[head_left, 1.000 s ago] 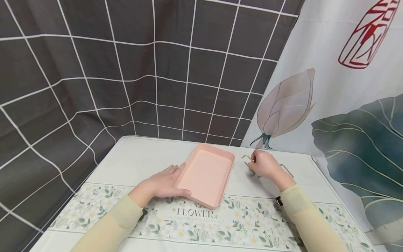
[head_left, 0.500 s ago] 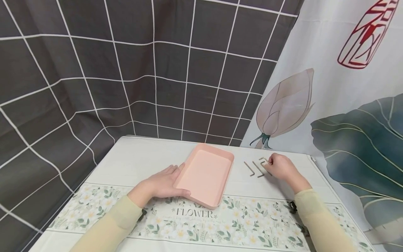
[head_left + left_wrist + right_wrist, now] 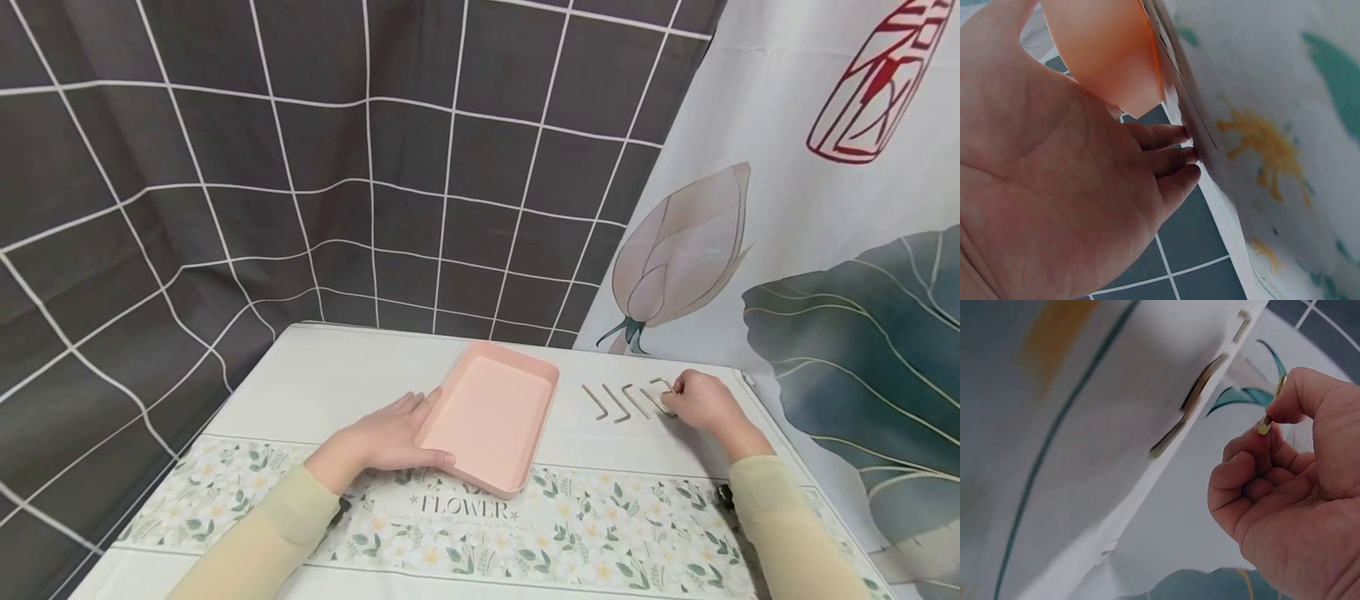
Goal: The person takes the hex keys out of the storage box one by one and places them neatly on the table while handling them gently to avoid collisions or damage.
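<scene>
With fingers extended, my left hand (image 3: 397,433) rests against the left side of a shallow pink tray (image 3: 487,417), the thumb lying at its near rim. In the left wrist view, the palm of my left hand (image 3: 1066,181) faces the camera beside the tray's wall (image 3: 1104,50). My right hand (image 3: 701,404) pinches a brass-coloured L-shaped hex key (image 3: 662,381) between thumb and fingertips, low over the table's right side. The right wrist view shows the hexagonal end of this hex key (image 3: 1264,429) below my thumb. Several more hex keys (image 3: 617,403) lie in a row between tray and right hand.
The white table (image 3: 360,358) carries a floral printed band (image 3: 585,533) along its front part. A dark gridded curtain (image 3: 405,217) hangs behind it, and a white curtain with a lotus print (image 3: 675,250) hangs to the right.
My right hand has moved right, away from the tray, with the hex key between its fingers. Hex keys it partly covered are now in sight. My left hand and the tray stay put.
</scene>
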Available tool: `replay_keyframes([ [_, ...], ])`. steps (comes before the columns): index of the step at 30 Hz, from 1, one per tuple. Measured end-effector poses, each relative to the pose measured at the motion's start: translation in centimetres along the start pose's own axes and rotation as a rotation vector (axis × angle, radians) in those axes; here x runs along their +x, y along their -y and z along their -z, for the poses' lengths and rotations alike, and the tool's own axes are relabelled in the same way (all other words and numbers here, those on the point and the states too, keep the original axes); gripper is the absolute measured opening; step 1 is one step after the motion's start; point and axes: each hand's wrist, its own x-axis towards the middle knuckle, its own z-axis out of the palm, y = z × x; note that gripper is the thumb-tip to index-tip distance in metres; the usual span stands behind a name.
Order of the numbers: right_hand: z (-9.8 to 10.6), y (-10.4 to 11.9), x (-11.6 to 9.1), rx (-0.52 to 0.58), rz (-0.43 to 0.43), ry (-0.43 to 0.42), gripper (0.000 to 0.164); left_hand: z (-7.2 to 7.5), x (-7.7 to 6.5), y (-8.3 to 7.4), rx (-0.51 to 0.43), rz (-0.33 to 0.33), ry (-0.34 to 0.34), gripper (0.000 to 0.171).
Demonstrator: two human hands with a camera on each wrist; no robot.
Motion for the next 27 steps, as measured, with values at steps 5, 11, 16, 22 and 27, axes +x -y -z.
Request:
replay_keyframes([
  [5, 0.3, -1.5, -0.3, -0.008, -0.034, -0.001, 0.023, 0.0, 0.0, 0.0, 0.0, 0.001, -0.002, 0.127],
  [11, 0.7, -3.1, -0.5, -0.009, -0.049, 0.006, 0.027, -0.1, 0.1, 0.1, 0.002, 0.002, -0.004, 0.129],
  [16, 1.0, -4.5, -0.3, 0.011, -0.048, 0.031, 0.033, -0.2, 0.2, 0.3, -0.002, -0.002, -0.002, 0.129],
  [22, 1.4, -5.4, -0.1, -0.004, -0.063, 0.042, 0.027, -0.1, 0.2, 0.2, 0.001, -0.001, 0.0, 0.128],
  [27, 1.6, -5.5, 0.0, -0.014, -0.092, 0.076, 0.029, -0.1, 0.1, 0.2, 0.0, 0.0, 0.002, 0.129],
])
